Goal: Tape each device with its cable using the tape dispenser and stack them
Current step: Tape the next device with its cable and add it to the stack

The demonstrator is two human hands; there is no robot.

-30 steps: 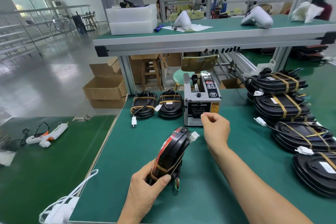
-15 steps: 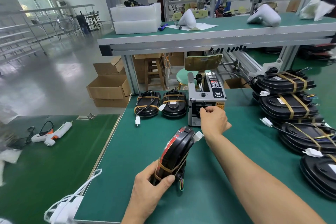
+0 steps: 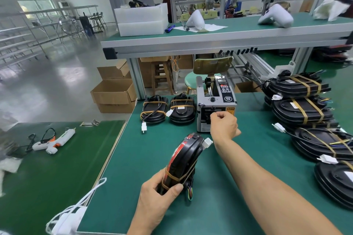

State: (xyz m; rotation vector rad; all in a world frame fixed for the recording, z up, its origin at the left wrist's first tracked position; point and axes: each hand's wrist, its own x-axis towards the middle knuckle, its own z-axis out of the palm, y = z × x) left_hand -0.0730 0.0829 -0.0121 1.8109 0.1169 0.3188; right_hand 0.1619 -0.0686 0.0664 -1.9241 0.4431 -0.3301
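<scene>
The right hand (image 3: 223, 123) sits at centre frame, its fingers curled and pinched at the outlet slot of the dispenser (image 3: 215, 105). Whether a strip of tape is already between the fingertips cannot be told, since the hand covers the slot. The left hand (image 3: 158, 194), low and centre, grips the device (image 3: 184, 160) by its near end, thumb across one rim and fingers behind.

The device stands on edge on the green mat (image 3: 219, 187), its long axis running from the left hand up and slightly right toward the dispenser. Its far end, with a white plug (image 3: 207, 142), lies just below and left of the right wrist. So the right hand is the nearer one to that untaped far end, and a strip drawn from the slot would need to travel only down and left to reach it. One tan band already crosses the near end by the left thumb, with coloured wires poking out below.

The device is a flat oval shell of glossy black plastic with a red face. The dispenser is a boxy grey metal unit with a dial and warning label. Two taped units (image 3: 168, 109) lie flat left of it. At right, a stack (image 3: 301, 101) of taped black shells rises, banded in tan tape.
</scene>
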